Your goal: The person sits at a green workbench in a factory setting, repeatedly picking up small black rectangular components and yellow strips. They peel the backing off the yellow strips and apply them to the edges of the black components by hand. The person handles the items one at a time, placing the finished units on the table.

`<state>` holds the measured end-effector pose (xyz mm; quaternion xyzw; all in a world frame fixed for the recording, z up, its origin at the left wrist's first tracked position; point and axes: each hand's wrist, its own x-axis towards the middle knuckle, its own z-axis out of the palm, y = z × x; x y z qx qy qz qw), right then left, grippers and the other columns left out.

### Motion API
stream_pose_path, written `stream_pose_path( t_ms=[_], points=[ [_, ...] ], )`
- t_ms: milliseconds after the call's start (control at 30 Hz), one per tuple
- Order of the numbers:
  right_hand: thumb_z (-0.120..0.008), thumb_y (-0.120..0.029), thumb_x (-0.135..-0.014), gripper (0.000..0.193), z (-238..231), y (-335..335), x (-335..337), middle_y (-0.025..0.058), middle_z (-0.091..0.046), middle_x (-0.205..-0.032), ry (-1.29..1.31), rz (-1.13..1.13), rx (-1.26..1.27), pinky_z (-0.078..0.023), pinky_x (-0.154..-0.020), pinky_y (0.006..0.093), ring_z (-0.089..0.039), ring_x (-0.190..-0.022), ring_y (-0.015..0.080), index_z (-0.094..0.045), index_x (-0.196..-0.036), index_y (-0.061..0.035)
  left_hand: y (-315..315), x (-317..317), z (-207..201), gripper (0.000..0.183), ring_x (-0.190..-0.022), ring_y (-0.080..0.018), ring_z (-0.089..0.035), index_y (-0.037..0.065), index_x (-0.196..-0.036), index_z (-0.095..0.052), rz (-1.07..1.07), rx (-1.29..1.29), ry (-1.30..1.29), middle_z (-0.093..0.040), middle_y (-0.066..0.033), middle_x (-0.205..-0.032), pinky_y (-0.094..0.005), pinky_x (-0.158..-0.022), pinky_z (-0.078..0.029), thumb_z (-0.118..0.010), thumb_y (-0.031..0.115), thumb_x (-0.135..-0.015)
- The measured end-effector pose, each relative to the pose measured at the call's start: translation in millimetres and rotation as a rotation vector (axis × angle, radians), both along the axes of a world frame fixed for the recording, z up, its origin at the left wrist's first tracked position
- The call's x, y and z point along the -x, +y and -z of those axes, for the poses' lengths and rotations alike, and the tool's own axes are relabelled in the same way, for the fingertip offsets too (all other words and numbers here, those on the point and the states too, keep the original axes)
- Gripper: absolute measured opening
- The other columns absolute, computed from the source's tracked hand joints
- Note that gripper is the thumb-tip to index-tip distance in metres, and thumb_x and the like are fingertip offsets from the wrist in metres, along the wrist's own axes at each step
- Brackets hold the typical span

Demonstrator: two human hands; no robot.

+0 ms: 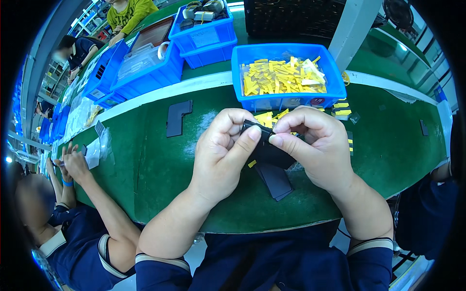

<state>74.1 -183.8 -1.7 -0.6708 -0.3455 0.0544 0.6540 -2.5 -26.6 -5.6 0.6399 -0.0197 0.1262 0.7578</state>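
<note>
My left hand [221,155] pinches the upper edge of a dark, flat plastic part [270,154] between thumb and fingers. On the other side my right hand [323,145] is closed too, its thumb and fingertips pressed at the part's upper right corner. The part hangs tilted above the green table; whether a small piece sits in my right fingertips is hidden. Just below it lie dark flat panels [275,183], overlapping each other. A small yellow strip [252,164] is beside them, and more yellow strips [265,118] show behind my fingers.
A blue bin [289,103] of yellow strips stands beyond my hands. Striped yellow-black pieces [341,110] lie right of it. An L-shaped dark panel [178,119] rests at left, near other blue bins [150,77]. A co-worker's hand [75,162] works at far left.
</note>
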Motion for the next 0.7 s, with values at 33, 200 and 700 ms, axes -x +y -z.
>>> stream_pose_path(
  t_ms=[33,200,700],
  points=[
    [-0.071,-0.003,-0.074,0.010,-1,0,0,0.0073,-0.065,-0.078,-0.037,0.009,0.009,-0.049,-0.065,0.0270,-0.062,-0.071,0.0159,-0.064,-0.080,-0.0001,0,0,0,0.012,-0.084,-0.0064,-0.053,0.002,-0.103,-0.053,-0.002,-0.035,0.005,-0.058,-0.0019,-0.092,-0.0214,-0.077,-0.042,-0.055,0.007,-0.093],
    [-0.072,-0.003,-0.072,0.009,-2,0,-1,0.0075,-0.064,-0.074,-0.184,0.039,0.022,-0.047,-0.062,0.0288,-0.062,-0.068,0.0184,-0.065,-0.077,-0.0012,1,2,-5,0.011,-0.080,-0.0032,-0.048,0.002,-0.101,-0.055,0.019,-0.123,0.053,-0.055,0.0014,-0.089,-0.0186,-0.072,-0.039,-0.056,0.006,-0.091],
    [-0.074,-0.007,-0.069,0.011,-2,-1,-1,0.0075,-0.064,-0.071,-0.442,0.083,0.047,-0.048,-0.057,0.0296,-0.063,-0.065,0.0215,-0.065,-0.075,-0.0050,2,6,-15,0.011,-0.077,-0.0040,-0.051,0.001,-0.098,-0.056,0.105,-0.124,0.080,-0.056,0.0002,-0.085,-0.0186,-0.069,-0.040,-0.059,0.006,-0.089]
  ],
)
